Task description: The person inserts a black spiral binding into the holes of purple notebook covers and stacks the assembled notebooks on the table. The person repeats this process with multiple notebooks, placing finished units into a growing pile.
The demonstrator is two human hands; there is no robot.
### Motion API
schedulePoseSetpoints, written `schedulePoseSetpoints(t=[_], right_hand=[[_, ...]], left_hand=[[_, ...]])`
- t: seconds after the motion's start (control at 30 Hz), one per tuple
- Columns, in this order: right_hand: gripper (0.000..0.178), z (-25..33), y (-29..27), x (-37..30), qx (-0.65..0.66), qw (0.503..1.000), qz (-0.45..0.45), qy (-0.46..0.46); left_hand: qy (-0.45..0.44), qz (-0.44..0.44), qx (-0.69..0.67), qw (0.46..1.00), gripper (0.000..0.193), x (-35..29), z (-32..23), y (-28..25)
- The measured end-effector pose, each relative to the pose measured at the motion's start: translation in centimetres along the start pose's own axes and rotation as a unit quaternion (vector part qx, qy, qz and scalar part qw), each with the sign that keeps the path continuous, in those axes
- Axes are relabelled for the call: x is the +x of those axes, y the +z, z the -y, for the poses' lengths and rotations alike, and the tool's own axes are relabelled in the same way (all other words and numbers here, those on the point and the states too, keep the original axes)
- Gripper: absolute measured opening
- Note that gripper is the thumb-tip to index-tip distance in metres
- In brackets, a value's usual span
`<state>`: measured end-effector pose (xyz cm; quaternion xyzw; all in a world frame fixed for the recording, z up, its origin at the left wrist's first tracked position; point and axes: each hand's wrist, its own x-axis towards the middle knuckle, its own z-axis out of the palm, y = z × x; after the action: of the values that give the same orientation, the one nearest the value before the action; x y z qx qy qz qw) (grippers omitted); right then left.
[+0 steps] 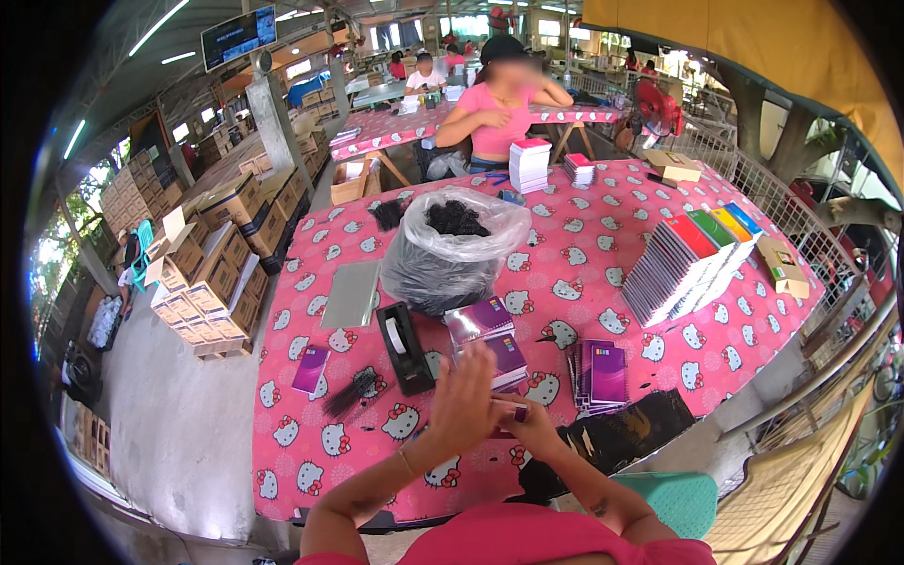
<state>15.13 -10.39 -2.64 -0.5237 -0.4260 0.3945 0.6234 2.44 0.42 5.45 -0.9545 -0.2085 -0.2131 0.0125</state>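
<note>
1. Notebook (519,412), judging by its purple edge, sits at the lower middle of the frame, mostly hidden by the hands.
2. Right hand (534,428): its fingers are curled closed on that edge. A firm but light pinch should steady it without creasing the cover.
3. Left hand (466,391): its fingers are straight, together and pointing up the frame, with no grip visible; I cannot tell whether the palm touches the notebook. Flat fingers suit even pressure.
4. Stack (508,358) lies just beyond the left fingers; small wrist movements would avoid knocking it.
5. Tape dispenser (405,350) and black strands (350,395), left of the hands, could catch a sleeve or wrist.
6. Torn patch (631,433), lower right of centre, looks rough; smooth bench (584,320) is the better support.
</note>
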Motion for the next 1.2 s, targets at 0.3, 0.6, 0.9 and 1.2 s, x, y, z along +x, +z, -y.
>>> schedulePoseSetpoints(t=[0.3,0.6,0.9,1.2], right_hand=[[0.031,2.5,-0.3,0.7,0.013,0.998,-0.006,0.067],[0.031,4.8,-1.3,0.7,-0.130,0.988,0.021,-0.076],[0.027,4.6,-1.2,0.8,-0.151,0.982,0.055,-0.096],[0.027,4.5,-1.7,0.6,-0.142,0.989,0.047,-0.009]], left_hand=[[0.043,-0.060,-0.161,0.984,0.052,2.1,1.4,-2.8],[0.069,0.169,-0.146,0.972,0.051,0.9,1.1,-5.2],[0.085,0.313,-0.133,0.936,0.058,1.8,2.9,-4.1],[-0.011,0.228,-0.254,0.940,0.049,1.0,3.8,-5.8]])
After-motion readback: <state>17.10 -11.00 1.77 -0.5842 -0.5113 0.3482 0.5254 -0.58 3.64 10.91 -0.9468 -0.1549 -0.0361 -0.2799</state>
